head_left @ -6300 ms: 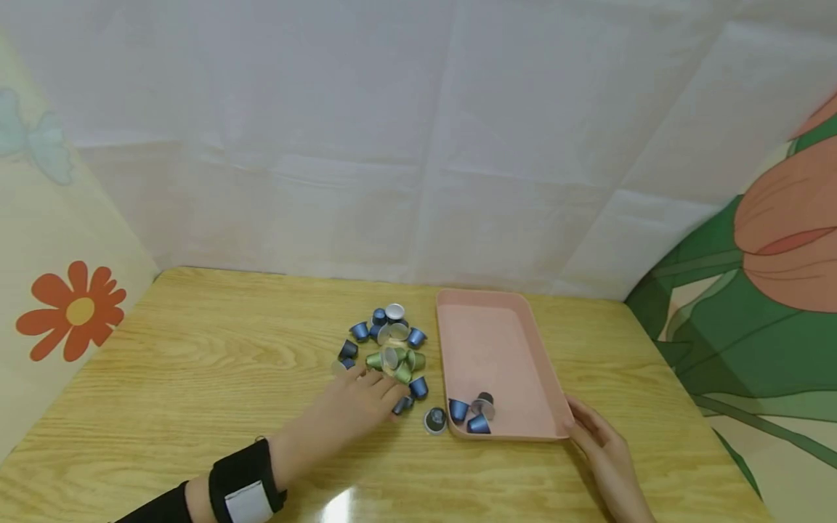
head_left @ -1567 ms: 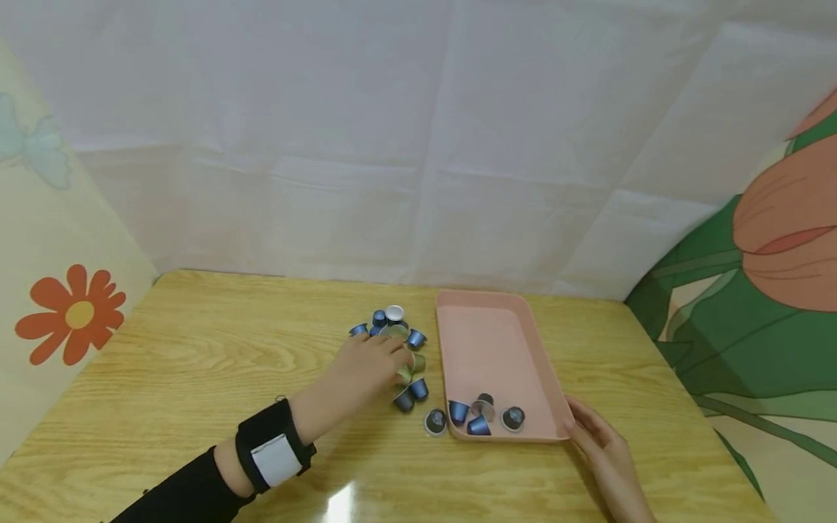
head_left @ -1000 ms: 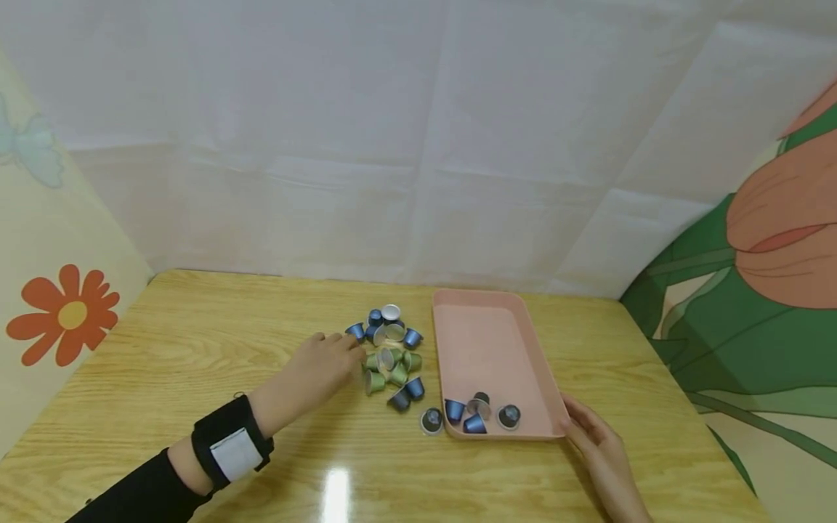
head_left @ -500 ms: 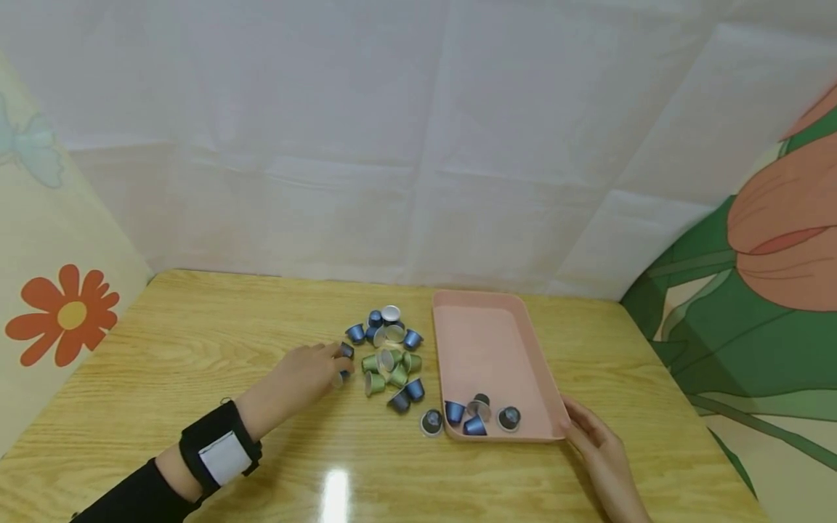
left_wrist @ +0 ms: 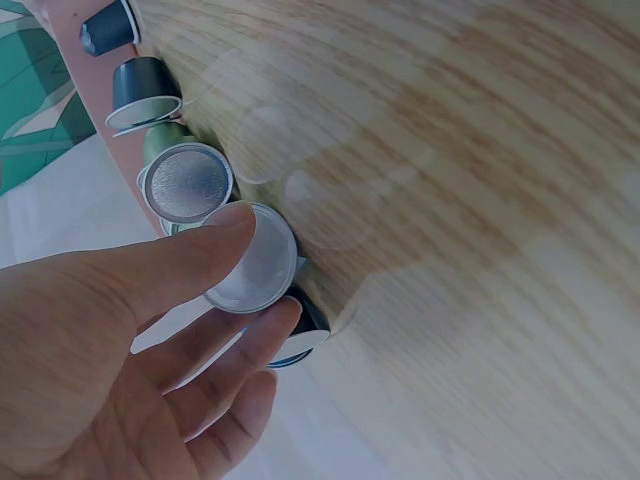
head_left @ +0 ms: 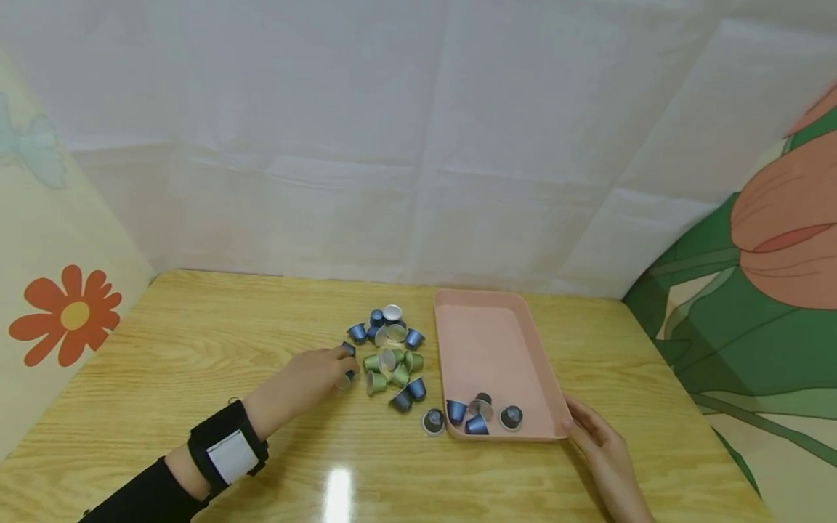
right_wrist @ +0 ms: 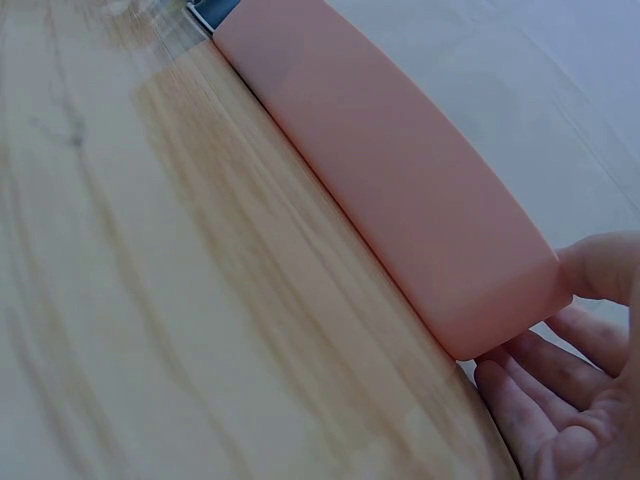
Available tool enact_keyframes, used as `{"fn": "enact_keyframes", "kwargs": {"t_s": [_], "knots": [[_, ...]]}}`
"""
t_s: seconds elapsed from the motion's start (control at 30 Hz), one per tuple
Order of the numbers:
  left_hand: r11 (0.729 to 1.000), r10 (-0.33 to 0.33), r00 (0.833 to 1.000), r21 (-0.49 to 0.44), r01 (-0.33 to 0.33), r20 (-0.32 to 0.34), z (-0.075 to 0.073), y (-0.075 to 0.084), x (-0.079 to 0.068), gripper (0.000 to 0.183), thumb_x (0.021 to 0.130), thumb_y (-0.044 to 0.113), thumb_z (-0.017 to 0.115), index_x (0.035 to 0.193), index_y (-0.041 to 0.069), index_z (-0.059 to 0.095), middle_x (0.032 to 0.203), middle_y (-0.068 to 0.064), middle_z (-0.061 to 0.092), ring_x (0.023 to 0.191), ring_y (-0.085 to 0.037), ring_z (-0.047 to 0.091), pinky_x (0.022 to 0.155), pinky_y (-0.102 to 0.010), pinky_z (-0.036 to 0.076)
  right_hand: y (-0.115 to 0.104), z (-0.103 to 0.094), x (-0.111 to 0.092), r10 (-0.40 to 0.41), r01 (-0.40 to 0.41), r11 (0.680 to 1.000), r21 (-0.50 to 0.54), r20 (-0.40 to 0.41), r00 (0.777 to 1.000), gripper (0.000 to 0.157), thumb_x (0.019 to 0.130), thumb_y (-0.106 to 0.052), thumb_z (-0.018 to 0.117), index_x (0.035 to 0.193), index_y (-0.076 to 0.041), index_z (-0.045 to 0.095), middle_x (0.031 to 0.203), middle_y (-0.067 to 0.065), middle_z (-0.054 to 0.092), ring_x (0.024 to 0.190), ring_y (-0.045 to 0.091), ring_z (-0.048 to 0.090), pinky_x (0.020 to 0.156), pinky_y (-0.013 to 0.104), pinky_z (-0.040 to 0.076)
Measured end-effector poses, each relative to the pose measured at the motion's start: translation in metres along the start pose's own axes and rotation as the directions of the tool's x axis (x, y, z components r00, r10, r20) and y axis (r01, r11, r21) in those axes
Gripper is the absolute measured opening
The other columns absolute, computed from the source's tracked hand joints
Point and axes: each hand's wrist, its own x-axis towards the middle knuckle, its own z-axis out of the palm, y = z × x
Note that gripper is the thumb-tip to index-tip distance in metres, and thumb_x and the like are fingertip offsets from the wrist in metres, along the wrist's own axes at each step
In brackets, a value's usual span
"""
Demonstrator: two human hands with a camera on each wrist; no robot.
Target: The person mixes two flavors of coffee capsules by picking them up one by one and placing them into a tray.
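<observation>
Since half a second ago the left hand (head_left: 307, 374) has barely shifted, staying at the left edge of the capsule heap (head_left: 389, 356) on the worktop (head_left: 196, 363); a second ago it was sitting a little farther back, near the blue capsules at the far side of the heap. Now its thumb and fingers are closing round a capsule (left_wrist: 252, 262) with its silver foil face turned toward the wrist camera, the thumb lying across the foil and a fingertip (left_wrist: 275, 320) pressing at its lower rim. A second foil-faced capsule (left_wrist: 187, 183) is sitting just beside it, touching or nearly so, with a dark one (left_wrist: 145, 85) beyond that.

The pink tray (head_left: 497, 341) is lying just to the right of the heap, its near end holding four capsules (head_left: 482, 415), blue and dark ones bunched together. One dark capsule (head_left: 433, 420) is standing on the worktop right against the tray's near left corner.

The right hand (head_left: 598, 443) is resting at the tray's near right corner, fingers relaxed and lightly touching the outer wall (right_wrist: 400, 200); from the right wrist view the thumb (right_wrist: 605, 265) is pressing against the corner while the other fingers are lying along the worktop beneath it.
</observation>
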Motion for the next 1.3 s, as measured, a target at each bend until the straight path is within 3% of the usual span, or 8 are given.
{"fn": "enact_keyframes", "kwargs": {"t_s": [0.3, 0.57, 0.67, 0.87, 1.03, 1.3], "knots": [[0.997, -0.054, 0.995, -0.05, 0.058, 0.083, 0.004, 0.002, 0.001, 0.019, 0.087, 0.013, 0.075, 0.106, 0.01, 0.072, 0.097, -0.005, 0.065, 0.079, -0.019, 0.064, 0.066, -0.034, 0.055, 0.001, 0.0, 0.0, -0.019, 0.019, 1.0, 0.007, -0.001, 1.0, 0.062, 0.101, -0.043, 0.055, 0.148, -0.004, 0.043, 0.136, -0.01, 0.05, 0.107, -0.023, 0.04, 0.087, 0.003, 0.037], [0.998, 0.004, 0.999, -0.068, -0.001, 0.039, 0.005, 0.003, 0.0, 0.009, 0.089, 0.015, 0.073, 0.097, 0.01, 0.072, 0.085, -0.001, 0.058, 0.066, -0.009, 0.047, 0.056, -0.024, 0.044, 0.0, 0.0, 0.0, -0.031, 0.031, 0.999, 0.008, -0.003, 1.0, 0.061, 0.101, -0.041, 0.055, 0.147, -0.003, 0.043, 0.139, -0.003, 0.049, 0.106, -0.023, 0.041, 0.087, 0.004, 0.038], [0.996, 0.014, 0.999, -0.087, -0.01, 0.04, 0.004, 0.004, 0.0, 0.009, 0.089, 0.016, 0.073, 0.095, 0.01, 0.072, 0.083, 0.001, 0.056, 0.065, -0.009, 0.044, 0.056, -0.024, 0.042, 0.0, 0.0, 0.0, -0.045, 0.045, 0.999, 0.012, -0.007, 0.999, 0.06, 0.101, -0.04, 0.055, 0.147, -0.003, 0.044, 0.134, -0.009, 0.051, 0.106, -0.023, 0.041, 0.087, 0.004, 0.038], [0.996, 0.038, 0.999, -0.081, -0.035, 0.033, 0.002, 0.006, 0.0, 0.009, 0.088, 0.022, 0.075, 0.095, 0.015, 0.072, 0.082, 0.004, 0.059, 0.066, -0.008, 0.044, 0.056, -0.025, 0.041, 0.0, 0.0, 0.0, -0.071, 0.071, 0.997, 0.044, -0.005, 0.997, 0.059, 0.101, -0.038, 0.056, 0.146, -0.001, 0.045, 0.119, -0.029, 0.05, 0.106, -0.022, 0.043, 0.087, 0.003, 0.038], [0.995, 0.073, 0.997, -0.076, -0.072, 0.015, 0.0, 0.01, 0.003, 0.011, 0.092, 0.027, 0.072, 0.099, 0.019, 0.072, 0.083, 0.006, 0.057, 0.068, -0.007, 0.044, 0.058, -0.026, 0.043, -0.001, 0.001, -0.001, -0.07, 0.07, 0.997, 0.044, -0.006, 0.998, 0.059, 0.101, -0.038, 0.057, 0.146, -0.001, 0.045, 0.12, -0.027, 0.05, 0.106, -0.023, 0.043, 0.088, 0.003, 0.038], [0.996, 0.074, 0.997, -0.043, -0.073, 0.021, -0.006, 0.027, 0.013, 0.021, 0.092, 0.035, 0.07, 0.104, 0.018, 0.074, 0.087, 0.006, 0.064, 0.076, -0.008, 0.058, 0.066, -0.032, 0.052, 0.0, 0.0, -0.001, -0.082, 0.082, 0.996, 0.036, -0.01, 0.997, 0.058, 0.101, -0.036, 0.057, 0.146, -0.001, 0.045, 0.125, -0.024, 0.051, 0.108, -0.024, 0.041, 0.089, 0.003, 0.037]]}}
